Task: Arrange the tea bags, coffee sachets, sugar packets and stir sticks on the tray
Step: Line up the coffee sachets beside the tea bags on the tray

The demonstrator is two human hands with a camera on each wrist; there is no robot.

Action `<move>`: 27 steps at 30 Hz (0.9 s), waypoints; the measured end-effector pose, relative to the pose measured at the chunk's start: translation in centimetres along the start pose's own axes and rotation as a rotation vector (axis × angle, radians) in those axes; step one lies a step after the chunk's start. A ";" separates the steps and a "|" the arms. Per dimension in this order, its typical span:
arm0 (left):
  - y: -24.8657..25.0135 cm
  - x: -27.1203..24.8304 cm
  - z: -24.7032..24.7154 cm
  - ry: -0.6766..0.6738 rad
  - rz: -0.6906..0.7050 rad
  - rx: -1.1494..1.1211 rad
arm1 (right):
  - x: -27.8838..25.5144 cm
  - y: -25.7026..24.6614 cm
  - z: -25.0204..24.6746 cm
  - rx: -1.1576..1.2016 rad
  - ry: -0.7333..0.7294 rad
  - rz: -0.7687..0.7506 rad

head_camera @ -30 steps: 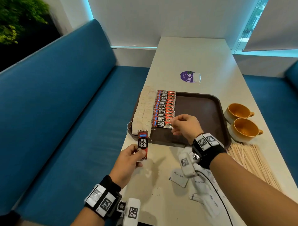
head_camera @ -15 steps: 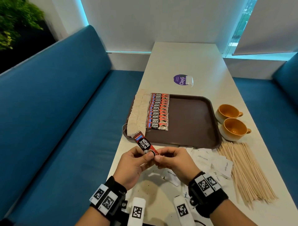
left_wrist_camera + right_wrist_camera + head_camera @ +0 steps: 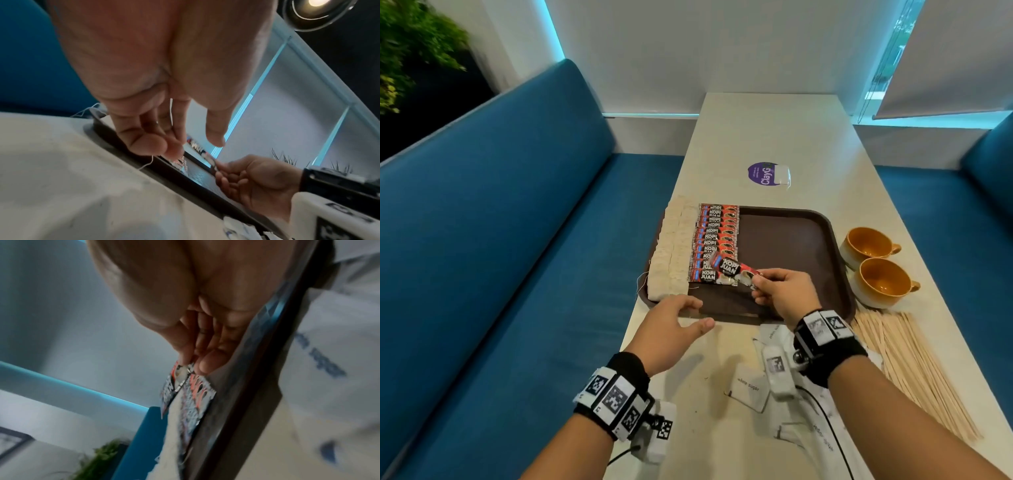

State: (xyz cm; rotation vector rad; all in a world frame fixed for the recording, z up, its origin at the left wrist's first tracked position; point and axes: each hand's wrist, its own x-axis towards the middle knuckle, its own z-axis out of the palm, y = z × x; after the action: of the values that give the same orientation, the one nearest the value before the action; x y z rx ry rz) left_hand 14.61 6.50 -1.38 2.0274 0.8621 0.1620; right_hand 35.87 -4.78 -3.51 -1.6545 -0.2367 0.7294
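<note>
step in hand: adding one more coffee sachet (image 3: 729, 268) to the red row on the tray (image 3: 791, 246). pinched by one short end between thumb and fingers (image 3: 203, 365) of the right hand (image 3: 784, 296), held tilted just above the near end of the coffee row (image 3: 717, 240), not yet laid flat. left hand (image 3: 671, 329) hovered over the tray's near-left corner, fingers loosely spread and gripping nothing.

looked glossy and thin, red and black with white "kopi juan" lettering, crimped at the ends; probably light and a bit slippery, likely to slide on its neighbours.

next move, by judgement: lowered square against the nearest sachet in the row, long edges parallel, then released without nudging the row askew.

tea bags (image 3: 673, 253) stood in a pale column along the tray's left edge, strings trailing off the corner. sugar packets (image 3: 748, 390) lay scattered on the desk (image 3: 774, 130) near its front edge, stir sticks (image 3: 914, 370) heaped toward the right edge, both untouched. plenty of the task left, by the look of it.
</note>
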 end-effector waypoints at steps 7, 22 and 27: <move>0.7 1.8 0.6 -0.162 0.092 0.300 | 2.9 -0.8 1.3 -0.414 -0.130 0.076; 0.0 2.6 2.1 -0.239 -0.015 0.347 | 3.2 -1.4 2.8 -0.411 -0.062 0.114; 0.0 2.8 2.2 -0.237 -0.023 0.349 | 3.1 -1.7 3.0 -0.429 -0.066 0.129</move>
State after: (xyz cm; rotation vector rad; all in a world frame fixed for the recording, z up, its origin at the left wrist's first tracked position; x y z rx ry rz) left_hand 17.59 6.74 -3.21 2.2999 0.8038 -0.2545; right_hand 36.94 -0.32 -3.07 -2.0683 -0.3545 0.8749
